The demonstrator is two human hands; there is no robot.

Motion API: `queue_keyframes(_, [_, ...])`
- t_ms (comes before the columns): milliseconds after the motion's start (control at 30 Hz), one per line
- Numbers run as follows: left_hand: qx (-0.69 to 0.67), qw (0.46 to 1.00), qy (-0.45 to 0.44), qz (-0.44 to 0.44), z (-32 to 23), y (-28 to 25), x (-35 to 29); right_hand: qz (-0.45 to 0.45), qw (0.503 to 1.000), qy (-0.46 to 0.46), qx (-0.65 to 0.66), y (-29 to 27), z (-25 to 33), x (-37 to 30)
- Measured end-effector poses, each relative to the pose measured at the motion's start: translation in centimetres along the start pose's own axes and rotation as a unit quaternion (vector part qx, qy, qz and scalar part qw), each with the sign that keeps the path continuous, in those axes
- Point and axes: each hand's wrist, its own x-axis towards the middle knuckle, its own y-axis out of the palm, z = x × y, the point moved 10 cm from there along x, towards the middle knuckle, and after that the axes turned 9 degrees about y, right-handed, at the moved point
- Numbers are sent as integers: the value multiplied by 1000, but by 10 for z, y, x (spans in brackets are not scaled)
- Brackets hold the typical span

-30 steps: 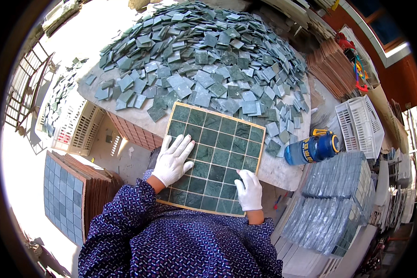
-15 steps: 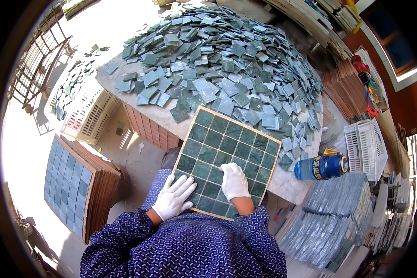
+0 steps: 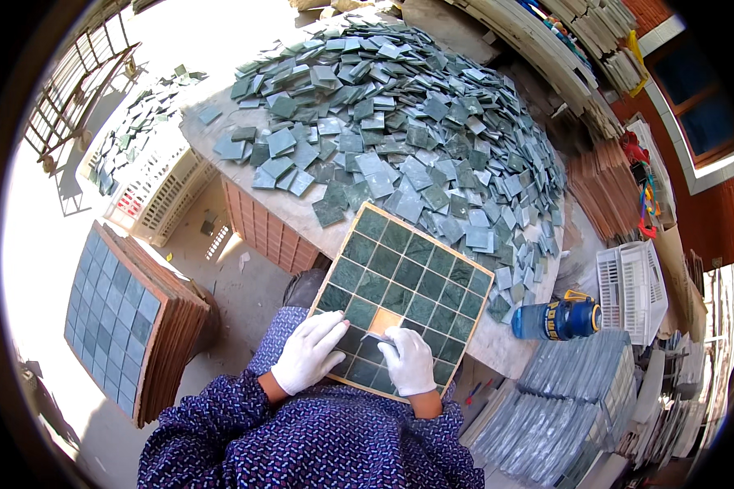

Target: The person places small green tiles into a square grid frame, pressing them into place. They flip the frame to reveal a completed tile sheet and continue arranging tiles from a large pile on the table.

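Note:
A square wooden-edged tray [image 3: 430, 238] of dark green stone tiles lies tilted across my lap, against the table's near edge. One cell near its middle shows bare tan backing [image 3: 386, 319]. My right hand [image 3: 412, 360], in a white glove, pinches a small tile [image 3: 373, 337] just below that cell, its edge raised above the neighbouring tiles. Also gloved, my left hand [image 3: 308, 352] rests with fingers stretched out over the tray's lower left edge and holds nothing. A large heap of loose green tiles [image 3: 400, 122] spreads over the table beyond.
The table [image 3: 497, 338] carries a blue water bottle [image 3: 556, 319] at right. Wrapped tile stacks [image 3: 575, 367] and white crates [image 3: 632, 289] stand beyond it. A stack of tiled trays [image 3: 114, 314] stands left, near a cream crate [image 3: 159, 196].
A tile has come up out of the grid in my right hand, baring its cell. My left hand stays at the tray's lower left. The whole view has shifted slightly.

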Motion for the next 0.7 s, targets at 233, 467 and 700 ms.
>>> queue_keyframes(233, [-154,984,-17,89,-8,25,20,103,978,125,135,13,-24,-23])
queue_keyframes(467, [-459,818,-347,8,57,29,-25,76,934,196,290,12,-57,-31])
queue_keyframes(700, [-427,710,-326,-456,309,-245,-107,85,932,210,282,7,-94,-30])
